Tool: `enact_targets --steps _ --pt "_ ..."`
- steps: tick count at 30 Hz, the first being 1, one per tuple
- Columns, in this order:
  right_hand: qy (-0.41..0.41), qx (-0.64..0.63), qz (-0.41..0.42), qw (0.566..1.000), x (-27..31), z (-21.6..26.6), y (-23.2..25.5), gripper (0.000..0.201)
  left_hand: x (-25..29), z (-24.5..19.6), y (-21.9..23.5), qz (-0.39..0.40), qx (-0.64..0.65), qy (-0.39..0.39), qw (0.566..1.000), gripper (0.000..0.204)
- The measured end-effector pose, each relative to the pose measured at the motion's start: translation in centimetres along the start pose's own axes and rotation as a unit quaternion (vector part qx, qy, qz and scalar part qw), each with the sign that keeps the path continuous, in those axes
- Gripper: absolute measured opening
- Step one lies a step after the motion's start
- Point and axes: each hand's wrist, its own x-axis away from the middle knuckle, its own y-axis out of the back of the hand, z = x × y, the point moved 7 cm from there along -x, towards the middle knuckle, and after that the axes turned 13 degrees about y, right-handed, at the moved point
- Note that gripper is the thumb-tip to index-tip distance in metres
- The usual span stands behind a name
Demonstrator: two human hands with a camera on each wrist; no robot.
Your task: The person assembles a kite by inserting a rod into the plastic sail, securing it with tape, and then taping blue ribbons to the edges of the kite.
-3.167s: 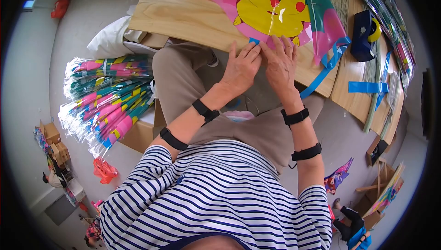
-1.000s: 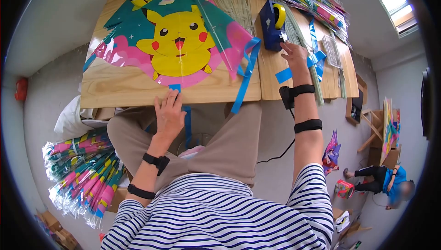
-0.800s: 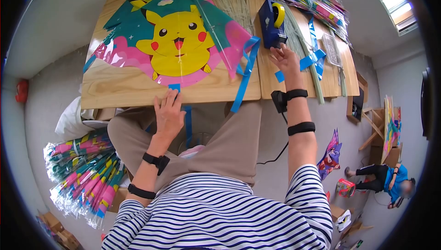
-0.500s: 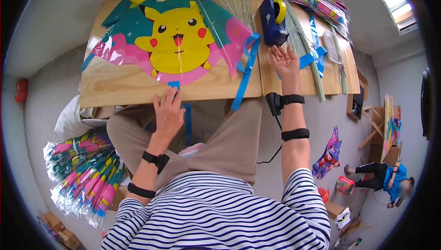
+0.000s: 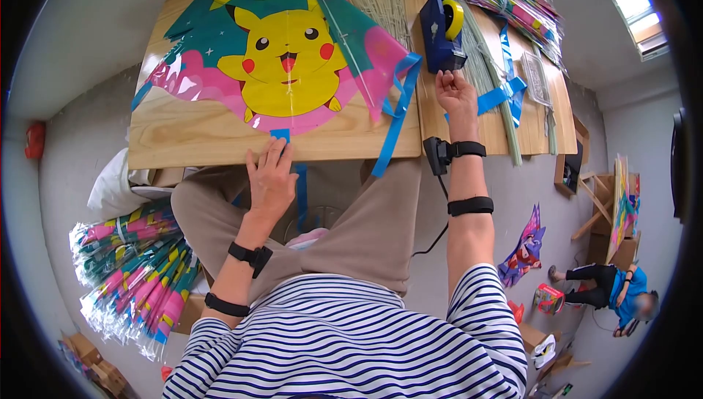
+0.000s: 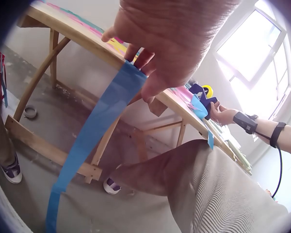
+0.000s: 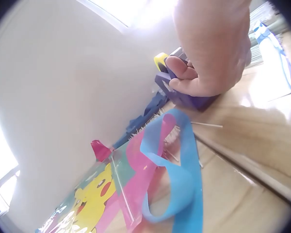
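Observation:
My left hand (image 5: 271, 183) rests at the table's front edge, its extended fingertips pressing a blue ribbon (image 5: 280, 134) at the bottom of a kite (image 5: 351, 40) printed with a yellow cartoon character. In the left wrist view that ribbon (image 6: 94, 119) hangs from under the fingers toward the floor. Over on the right, my right hand (image 5: 458, 98) is at the front end of a dark blue tape dispenser (image 5: 438, 36) with a yellow-cored roll. In the right wrist view its thumb and curled fingers (image 7: 184, 86) pinch at the dispenser's tape end; the tape strip itself hardly shows.
A blue streamer (image 5: 399, 106) trails off the kite's right corner. Thin sticks (image 5: 373, 3), more blue ribbon (image 5: 498, 96) and a clear plastic box (image 5: 537, 80) lie on the table. Bundled folded kites (image 5: 135, 274) stand at my left. A person (image 5: 622, 289) sits at far right.
My right hand has left the kite's bottom edge, reached right to the tape dispenser, turned palm up and curled its fingers at its front. The left hand stays on the ribbon.

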Motion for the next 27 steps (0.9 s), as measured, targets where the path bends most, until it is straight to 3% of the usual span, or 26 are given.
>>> enact_targets --steps 2,5,8,11,12,13,15,18,20,23,26,27 --pt "0.015 0.066 0.008 0.998 -0.8 0.3 0.0 0.007 0.1 0.0 -0.1 -0.006 0.0 -0.001 1.0 0.065" --pt "0.084 0.216 -0.056 0.971 -0.9 1.7 -0.7 0.01 0.0 -0.1 0.1 -0.006 -0.005 0.001 1.0 0.065" --pt "0.095 0.267 -0.091 0.955 -0.1 2.4 -1.3 0.011 0.1 -0.1 0.1 -0.013 0.002 -0.003 1.0 0.063" --pt "0.071 0.168 -0.098 0.978 -6.0 0.4 6.1 0.011 0.1 -0.1 0.2 -0.015 0.005 0.001 1.0 0.06" --pt "0.111 0.295 -0.117 0.942 -4.4 1.4 5.7 0.012 0.0 -0.1 0.4 -0.018 0.014 0.002 1.0 0.058" --pt "0.153 0.34 -0.08 0.924 -0.2 2.7 2.5 0.01 0.0 -0.1 0.4 -0.018 0.021 0.008 1.0 0.056" --pt "0.172 0.378 0.123 0.901 0.0 3.0 -1.2 0.003 0.0 -0.1 0.5 -0.011 0.011 0.008 1.0 0.058" --pt "0.125 0.508 0.354 0.775 8.7 0.7 -11.5 0.007 0.1 0.1 0.1 -0.032 0.009 0.004 0.999 0.057" --pt "0.102 0.561 0.454 0.685 13.0 -3.1 -15.3 0.006 0.1 0.2 -0.2 -0.038 -0.002 0.007 0.999 0.057" --pt "0.033 0.576 0.605 0.548 18.2 -10.6 -17.9 0.007 0.1 0.2 0.1 -0.05 -0.015 0.014 0.999 0.055" --pt "0.116 0.593 0.712 0.357 22.1 -16.9 -19.1 0.009 0.5 0.2 0.2 -0.078 -0.036 0.014 0.996 0.051" --pt "0.125 0.586 0.731 0.327 22.9 -18.6 -19.2 0.009 0.6 0.1 0.2 -0.09 -0.043 0.012 0.995 0.049"
